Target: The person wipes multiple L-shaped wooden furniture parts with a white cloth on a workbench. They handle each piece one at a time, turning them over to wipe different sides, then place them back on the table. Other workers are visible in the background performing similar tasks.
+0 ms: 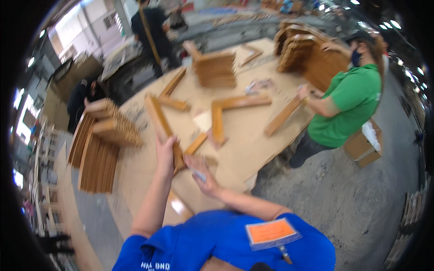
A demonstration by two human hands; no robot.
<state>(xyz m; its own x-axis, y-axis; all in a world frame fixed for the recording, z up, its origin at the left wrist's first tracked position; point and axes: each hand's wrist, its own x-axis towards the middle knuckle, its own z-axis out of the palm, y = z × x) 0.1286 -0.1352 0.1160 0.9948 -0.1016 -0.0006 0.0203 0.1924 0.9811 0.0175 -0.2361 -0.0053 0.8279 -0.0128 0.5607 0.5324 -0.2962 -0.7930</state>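
Wooden piece (159,118), centre: left hand (165,155) grips edge, seemingly steadying it; right hand (205,179) holds pale pad (199,175) near lower end.

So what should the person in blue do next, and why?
Perhaps slide the pale pad gently along the brown wooden bar: the right hand seems to hold that pad close to the bar's near end, while the left hand steadies the bar.
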